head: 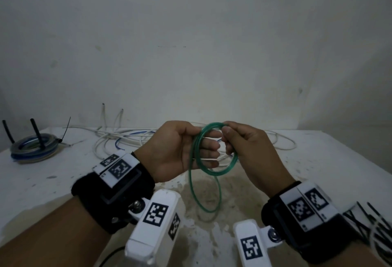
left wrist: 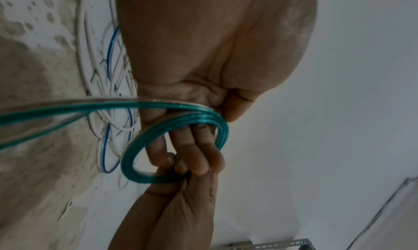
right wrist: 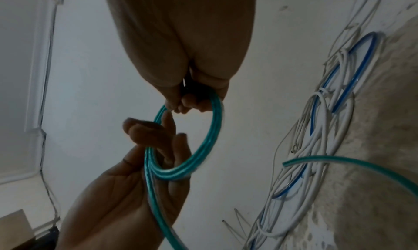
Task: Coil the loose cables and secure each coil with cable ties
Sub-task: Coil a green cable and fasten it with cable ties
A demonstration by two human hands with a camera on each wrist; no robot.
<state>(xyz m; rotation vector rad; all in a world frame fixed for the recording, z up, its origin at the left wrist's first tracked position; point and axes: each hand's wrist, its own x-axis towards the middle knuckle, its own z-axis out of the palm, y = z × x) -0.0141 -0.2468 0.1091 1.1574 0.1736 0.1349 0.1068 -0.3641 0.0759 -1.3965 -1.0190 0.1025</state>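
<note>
Above the stained tabletop (head: 63, 182) both hands pinch the green cable (head: 206, 150), left hand (head: 176, 152) through the coil, right hand (head: 250, 150) on its rim; each new loop should match the others before tying.

Cable ties (head: 373, 222) — cut off at frame edge, blurred.
</note>
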